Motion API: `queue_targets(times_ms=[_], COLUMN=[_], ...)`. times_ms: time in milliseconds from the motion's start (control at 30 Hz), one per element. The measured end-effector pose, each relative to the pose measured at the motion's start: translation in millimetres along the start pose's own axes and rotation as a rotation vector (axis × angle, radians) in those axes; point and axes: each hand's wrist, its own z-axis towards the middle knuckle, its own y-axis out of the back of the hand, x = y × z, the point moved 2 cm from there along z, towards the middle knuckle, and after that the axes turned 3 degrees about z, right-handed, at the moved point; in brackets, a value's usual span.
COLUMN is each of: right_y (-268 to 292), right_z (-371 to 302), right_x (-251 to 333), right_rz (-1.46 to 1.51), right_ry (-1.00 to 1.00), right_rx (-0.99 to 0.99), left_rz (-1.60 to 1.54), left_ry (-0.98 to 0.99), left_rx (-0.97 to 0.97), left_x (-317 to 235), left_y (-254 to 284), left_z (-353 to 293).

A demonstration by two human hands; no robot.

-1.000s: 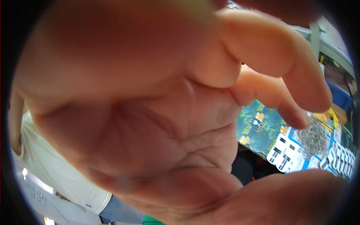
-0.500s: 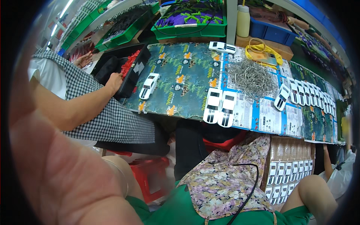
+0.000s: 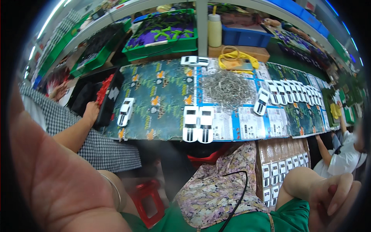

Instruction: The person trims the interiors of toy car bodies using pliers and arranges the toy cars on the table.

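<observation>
My left hand fills the lower left, its palm very close and blurred, with its fingers out of sight. At the lower right my right hand is raised with its fingers curled in; nothing shows in it. Both hands are apart from the table. A pair of white toy cars with black stripes stands side by side at the table's front edge. A heap of small metal pins lies behind them. One tilted toy car sits right of the heap, before a row of several more.
A co-worker's hand reaches into a black bin of red and black parts at left. Other toy cars stand at the left and back. Green and blue bins line the back. A box of cars stands below the table.
The view has shifted, so the table sits further left and slightly lower. My right hand has come into view at the lower right. The left palm stays close.
</observation>
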Motion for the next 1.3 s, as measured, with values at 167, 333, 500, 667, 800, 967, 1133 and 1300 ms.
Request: queue_targets(times_ms=[167,333,500,667,800,967,1133,1300], right_y=[77,82,105,106,107,77,80,78], right_z=[-56,-100,-155,-197,-212,-209,-190,-180], right_x=[-16,-80,-112,-138,-135,-144,-129,-115], right_rz=[0.054,0.069,0.086,-0.181,-0.167,-0.162,-0.27,-0.23], right_ry=[0.38,-0.352,-1.02,-1.115,-1.245,-1.176,-1.22,-1.266], right_rx=[0.034,-0.174,-0.121,0.169,0.185,0.27,0.284,0.249], left_rz=[-0.094,-0.221,-0.699,-0.875,-0.495,-0.056,-0.518,-0.899], left_ry=[-0.052,0.123,0.335,0.491,0.454,0.709,0.991,0.763], left_rx=[0.054,0.62,1.054,1.055,0.65,-0.025,-1.062,-1.214], left_x=[11,30,30,31,50,57,45,26], left_y=[1,-75,-163,-183,-159,-40,12,36], left_z=[-2,-4,-120,-148,-135,-156,-217,-223])
